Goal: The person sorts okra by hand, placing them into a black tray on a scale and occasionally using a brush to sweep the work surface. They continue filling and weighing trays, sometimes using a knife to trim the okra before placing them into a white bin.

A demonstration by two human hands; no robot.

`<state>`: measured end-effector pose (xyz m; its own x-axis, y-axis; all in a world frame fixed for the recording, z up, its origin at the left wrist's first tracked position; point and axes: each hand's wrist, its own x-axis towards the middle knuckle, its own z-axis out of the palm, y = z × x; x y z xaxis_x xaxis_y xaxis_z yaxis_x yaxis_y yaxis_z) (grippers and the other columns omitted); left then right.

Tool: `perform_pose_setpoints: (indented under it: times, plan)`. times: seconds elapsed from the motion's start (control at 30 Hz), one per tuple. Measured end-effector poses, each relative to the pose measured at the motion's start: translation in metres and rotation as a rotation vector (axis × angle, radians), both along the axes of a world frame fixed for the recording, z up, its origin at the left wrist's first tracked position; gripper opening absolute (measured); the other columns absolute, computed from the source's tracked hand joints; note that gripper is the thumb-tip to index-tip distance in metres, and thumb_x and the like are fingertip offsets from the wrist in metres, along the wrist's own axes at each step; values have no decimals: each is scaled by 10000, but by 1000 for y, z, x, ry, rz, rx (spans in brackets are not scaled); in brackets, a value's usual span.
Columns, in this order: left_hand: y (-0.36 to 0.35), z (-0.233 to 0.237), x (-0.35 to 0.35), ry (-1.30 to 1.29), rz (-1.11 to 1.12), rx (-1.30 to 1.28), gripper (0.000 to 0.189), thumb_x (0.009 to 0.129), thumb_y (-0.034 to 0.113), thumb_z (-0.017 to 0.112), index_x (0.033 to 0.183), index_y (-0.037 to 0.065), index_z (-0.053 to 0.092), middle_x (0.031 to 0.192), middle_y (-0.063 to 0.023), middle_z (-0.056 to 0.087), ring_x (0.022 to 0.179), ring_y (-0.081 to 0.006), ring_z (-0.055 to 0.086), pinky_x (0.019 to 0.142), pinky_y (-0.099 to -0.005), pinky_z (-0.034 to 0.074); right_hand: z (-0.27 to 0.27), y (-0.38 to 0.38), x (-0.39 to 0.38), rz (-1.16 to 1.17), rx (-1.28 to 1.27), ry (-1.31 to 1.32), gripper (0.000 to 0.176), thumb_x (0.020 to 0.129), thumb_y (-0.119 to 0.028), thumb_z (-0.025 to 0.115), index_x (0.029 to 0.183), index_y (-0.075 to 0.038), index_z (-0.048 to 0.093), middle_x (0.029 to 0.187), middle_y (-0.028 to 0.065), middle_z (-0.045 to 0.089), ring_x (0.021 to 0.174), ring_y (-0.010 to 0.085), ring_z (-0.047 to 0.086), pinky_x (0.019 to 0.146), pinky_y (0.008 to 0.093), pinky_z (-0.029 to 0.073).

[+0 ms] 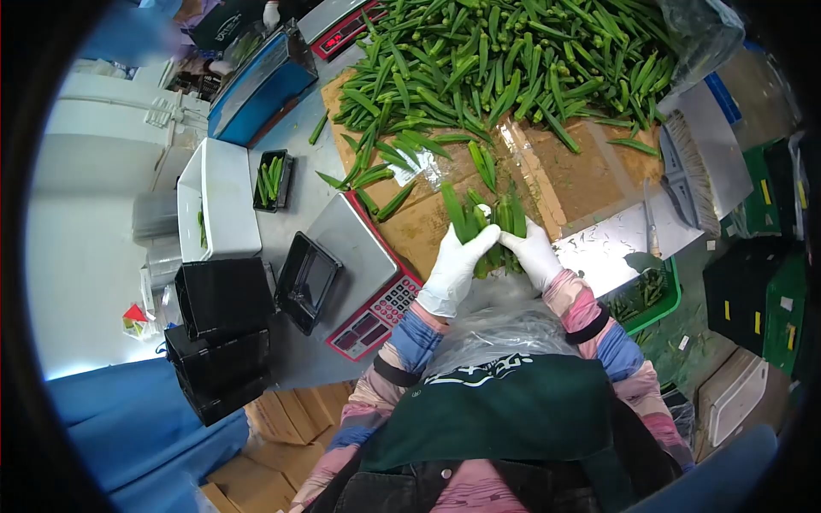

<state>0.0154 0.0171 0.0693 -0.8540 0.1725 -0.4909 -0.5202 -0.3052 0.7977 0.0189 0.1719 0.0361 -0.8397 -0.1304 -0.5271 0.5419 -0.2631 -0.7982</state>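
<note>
My left hand (455, 269), in a white glove, is closed round the left side of a bunch of okra (466, 214) held upright near my body. Against the bunch's right side, my right hand (536, 255), also gloved, has its fingers wrapped round more pods; the two thumbs nearly meet. A large heap of okra (505, 60) covers the far part of a cardboard sheet (590, 171) beyond my hands. Loose pods lie between the heap and my hands. Left of my left hand stands a red-edged scale (363, 248) with an empty black tray (308, 282) on it.
Left are a small black tray of okra (272, 181), a white bin (224, 205) and stacked black trays (224, 299). A brush (688, 175) and a knife (652, 224) lie at the right, above a green basket (671, 295). Another scale (344, 32) stands at the back.
</note>
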Motion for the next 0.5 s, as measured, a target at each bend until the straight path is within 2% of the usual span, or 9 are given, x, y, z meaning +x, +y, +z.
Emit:
perform_pose_setpoints:
  times: [0.1, 0.13, 0.23, 0.27, 0.3, 0.37, 0.4, 0.47, 0.5]
  plan:
    - [-2, 2, 13, 51, 3, 56, 519, 911, 133, 744, 1364, 47, 506, 1223, -40, 618, 1122, -136, 579, 971, -297, 469, 7, -23, 9, 27, 236, 196, 595, 939, -70, 621, 1454, 59, 353, 1262, 170, 635, 1166, 257, 612, 1018, 333, 476]
    - [-6, 2, 16, 58, 23, 20, 555, 893, 137, 763, 1370, 55, 492, 1208, -39, 622, 1098, -140, 594, 949, -292, 481, 7, -30, 9, 55, 200, 216, 767, 907, -69, 626, 1532, 57, 200, 1363, 243, 549, 1234, 318, 572, 1061, 354, 446]
    - [-28, 9, 23, 80, 60, -92, 574, 860, 141, 796, 1343, 42, 501, 1191, -41, 626, 1057, -142, 610, 913, -284, 500, 12, -58, 17, 185, 369, 164, 899, 844, -73, 647, 1555, 69, 115, 1438, 313, 440, 1316, 381, 497, 1109, 377, 398]
    - [-36, 13, 24, 117, 109, -74, 577, 840, 140, 809, 1318, 29, 506, 1171, -40, 628, 1015, -141, 620, 875, -275, 515, 9, -71, 20, 195, 309, 192, 969, 797, -73, 648, 1556, 85, 67, 1474, 357, 354, 1364, 427, 431, 1140, 394, 360]
    - [-48, 19, 26, 128, 108, -160, 555, 847, 124, 790, 1309, 12, 504, 1161, -52, 627, 1013, -143, 614, 876, -276, 515, 6, -88, 24, 187, 321, 236, 982, 781, -54, 651, 1544, 110, 54, 1463, 355, 366, 1354, 433, 436, 1148, 395, 353]
    - [-76, 34, 29, 202, 148, -284, 518, 856, 111, 768, 1294, 5, 511, 1153, -63, 626, 1018, -142, 607, 885, -283, 511, -11, -130, 29, 211, 416, 386, 957, 860, -73, 648, 1554, 85, 8, 1381, 282, 512, 1242, 311, 566, 1070, 345, 431]
    - [-95, 44, 30, 236, 130, -334, 491, 861, 107, 757, 1278, -1, 520, 1148, -71, 625, 1020, -143, 601, 894, -291, 507, -28, -160, 30, 249, 542, 521, 974, 853, -80, 651, 1545, 103, -10, 1396, 289, 493, 1268, 312, 542, 1084, 341, 418]
    - [-140, 70, 32, 268, 50, -461, 473, 870, 117, 744, 1272, -1, 526, 1128, -66, 621, 1017, -145, 596, 900, -294, 502, 5, -194, 25, 360, 300, 497, 1021, 848, -116, 663, 1528, 125, -61, 1438, 310, 439, 1341, 331, 471, 1126, 338, 372]
    - [-164, 73, 32, 294, 61, -493, 473, 870, 120, 740, 1276, 5, 526, 1127, -66, 619, 1017, -144, 595, 898, -293, 501, 49, -198, 19, 424, -62, 328, 1053, 851, -144, 671, 1521, 129, -94, 1465, 324, 404, 1387, 350, 422, 1153, 338, 340]
